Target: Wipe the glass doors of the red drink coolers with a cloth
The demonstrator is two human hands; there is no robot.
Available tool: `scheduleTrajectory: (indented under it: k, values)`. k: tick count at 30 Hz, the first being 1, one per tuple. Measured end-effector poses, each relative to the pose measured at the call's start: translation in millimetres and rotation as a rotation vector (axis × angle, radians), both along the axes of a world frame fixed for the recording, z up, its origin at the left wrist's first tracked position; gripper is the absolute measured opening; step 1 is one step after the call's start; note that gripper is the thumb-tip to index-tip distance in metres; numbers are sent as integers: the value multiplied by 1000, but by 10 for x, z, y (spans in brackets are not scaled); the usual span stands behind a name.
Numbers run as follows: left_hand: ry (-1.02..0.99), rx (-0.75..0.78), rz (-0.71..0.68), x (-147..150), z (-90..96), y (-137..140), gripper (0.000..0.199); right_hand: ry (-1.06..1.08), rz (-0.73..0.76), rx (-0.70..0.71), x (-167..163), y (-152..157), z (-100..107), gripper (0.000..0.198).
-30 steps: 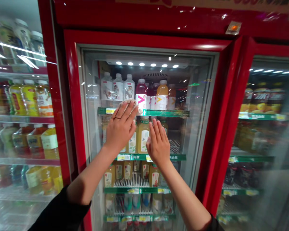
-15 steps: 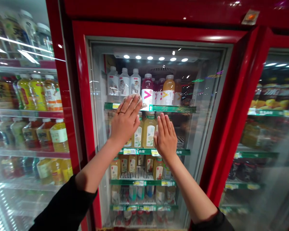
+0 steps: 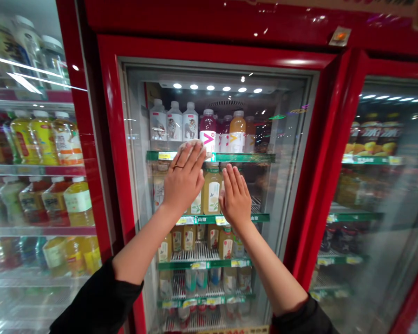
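Observation:
My left hand (image 3: 184, 178), with a ring on one finger, lies flat against the glass door (image 3: 282, 185) of a red drinks fridge. Under its fingertips shows the edge of a pale, whitish cloth (image 3: 185, 144), mostly hidden by the fingers. My right hand (image 3: 235, 195) rests on or very near the same glass, lower and to the right, fingers stretched out and holding nothing. Behind the door, white bottles (image 3: 174, 123) and a purple-and-white bottle (image 3: 208, 130) stand on the top shelf, above rows of pale yellow drinks (image 3: 213, 190).
A red frame (image 3: 216, 51) surrounds the door. To the left stands a lit shelf unit with several yellow bottles (image 3: 42, 134). Another fridge with dark-labelled bottles (image 3: 369, 132) is on the right. A small orange light (image 3: 340, 36) sits above.
The view has shifted slightly, so the fridge sits further left. My left hand and the cloth have slid a little right across the glass. My right hand stays about where it was.

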State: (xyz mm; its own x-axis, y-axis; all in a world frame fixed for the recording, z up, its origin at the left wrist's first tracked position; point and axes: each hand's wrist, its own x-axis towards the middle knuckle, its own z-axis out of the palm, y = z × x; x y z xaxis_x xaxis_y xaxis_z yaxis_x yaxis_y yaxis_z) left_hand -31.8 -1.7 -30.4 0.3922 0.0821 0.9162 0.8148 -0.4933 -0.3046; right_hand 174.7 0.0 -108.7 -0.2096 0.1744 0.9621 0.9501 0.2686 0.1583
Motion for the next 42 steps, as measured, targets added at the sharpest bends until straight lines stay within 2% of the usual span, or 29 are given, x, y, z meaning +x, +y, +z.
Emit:
scheduleTrajectory:
  k: [2,5,8,12,15,17,19,23,26,29,33,36,39,42]
  values:
    - [112,-8,-19,36,-73,-9,96,-7,0,3,9,3,3,91]
    - [219,36,-3,-188,-140,16,95,-11,24,34,17,15,-3,90]
    - [56,113,53,-443,-100,52,92,1,45,60,12,36,-13,89]
    - [-147,102,80,-374,-79,49,92,21,66,101,13,57,-16,88]
    - [-9,104,65,-315,-200,22,96,43,87,106,-15,37,-19,88]
    - [131,114,55,-443,-293,7,97,103,93,81,-95,1,-25,89]
    - [168,128,79,-670,-340,4,94,176,89,54,-246,-43,-22,91]
    - [-3,127,126,-993,-239,9,89,119,115,-4,-713,-108,61,95]
    - [-165,101,133,-962,-164,5,90,19,146,-48,-1061,-94,153,92]
    - [-152,80,155,-955,-217,-17,92,-13,130,-49,-1273,-30,182,88]
    - [26,85,191,-1245,-277,-76,95,-18,114,-20,-1344,42,140,90]
    - [-54,81,236,-1383,-157,-88,94,2,126,-7,-1346,47,122,92]
    - [-180,55,204,-1253,-31,-52,90,16,126,-10,-1350,33,129,90]
    - [-193,29,173,-1086,-85,-34,90,8,121,-7,-1347,24,142,87]
